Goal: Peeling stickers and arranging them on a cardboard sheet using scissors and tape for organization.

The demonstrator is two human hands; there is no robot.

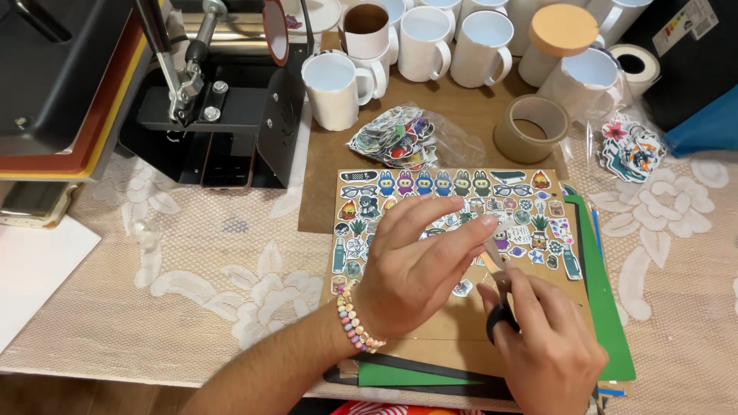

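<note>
Now two hands [477, 300], one scissors [500, 296], one sticker sheet [453, 211]

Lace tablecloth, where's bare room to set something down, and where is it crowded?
Free: the lace tablecloth between the heat press and the brown sticker board, and the cloth right of the green sheet. Crowded: the white mugs, tape roll and sticker bags at the back.

Your hands work over a matt brown kraft-card sheet [461, 307] covered in glossy printed paper stickers [430, 188], on a rough cream lace tablecloth [223, 292]. Behind you see glazed white ceramic mugs [423, 42], one cork-topped, and a black painted-metal heat press [223, 115].
</note>
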